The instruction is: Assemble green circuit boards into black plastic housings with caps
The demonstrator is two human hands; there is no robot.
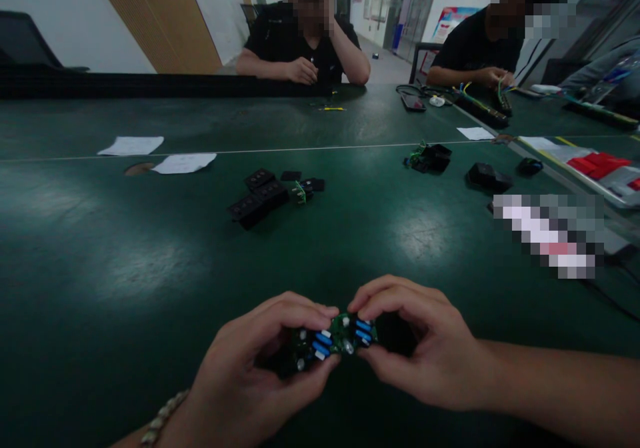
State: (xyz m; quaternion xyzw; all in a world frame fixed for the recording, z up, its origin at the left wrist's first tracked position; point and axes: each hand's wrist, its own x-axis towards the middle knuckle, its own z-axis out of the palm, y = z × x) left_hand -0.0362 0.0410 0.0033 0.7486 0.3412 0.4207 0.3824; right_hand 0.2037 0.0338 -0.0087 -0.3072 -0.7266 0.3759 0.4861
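A small green circuit board (344,331) with blue and white components is held just above the near part of the green table (165,268). My left hand (270,355) grips its left end between thumb and fingers, and a beaded bracelet circles that wrist. The right end is pinched by my right hand (417,338). Farther off, left of centre, several black plastic housings (260,198) lie beside a small black part with green wires (303,191). Some of the board's left side is hidden by my left fingers.
Papers (184,163) lie at the back left. A black part with green wires (427,158), a black block (487,178) and a tray with red pieces (600,168) are at the right. Two people sit across the table, one handling wires.
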